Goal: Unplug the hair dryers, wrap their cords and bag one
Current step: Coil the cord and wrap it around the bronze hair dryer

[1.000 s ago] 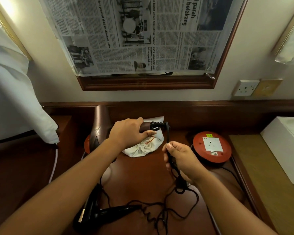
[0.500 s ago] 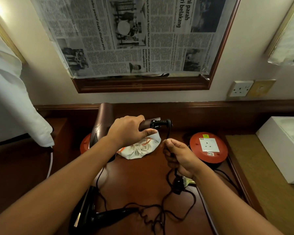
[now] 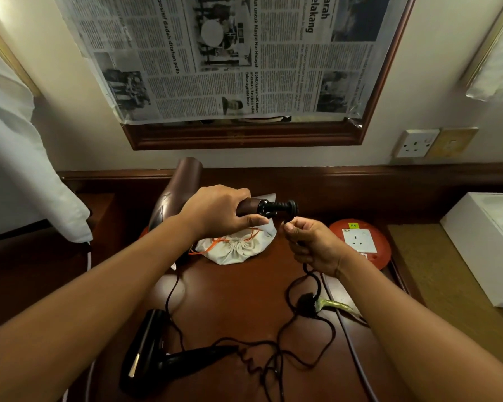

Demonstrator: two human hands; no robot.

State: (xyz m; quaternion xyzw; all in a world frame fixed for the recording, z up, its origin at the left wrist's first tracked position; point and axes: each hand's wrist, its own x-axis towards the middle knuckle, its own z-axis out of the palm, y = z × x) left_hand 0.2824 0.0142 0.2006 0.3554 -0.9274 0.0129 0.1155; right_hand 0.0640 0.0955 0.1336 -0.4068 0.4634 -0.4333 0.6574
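While left hand point(image 3: 218, 211) grips brown dryer point(image 3: 180, 192), right hand point(image 3: 314, 245) pinches cord point(image 3: 308, 271)

Two bare forearms, left grip point(image 3: 219, 210), right grip point(image 3: 314, 246), no sleeves showing

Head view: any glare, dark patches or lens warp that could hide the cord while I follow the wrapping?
Head view: warm, dim light; glare patch on the desk left of centre. The black cord and black dryer blend into the dark wood near the bottom. Wide-angle warp bends the mirror frame and forearms. The left hand, brown dryer and right hand are sharp.
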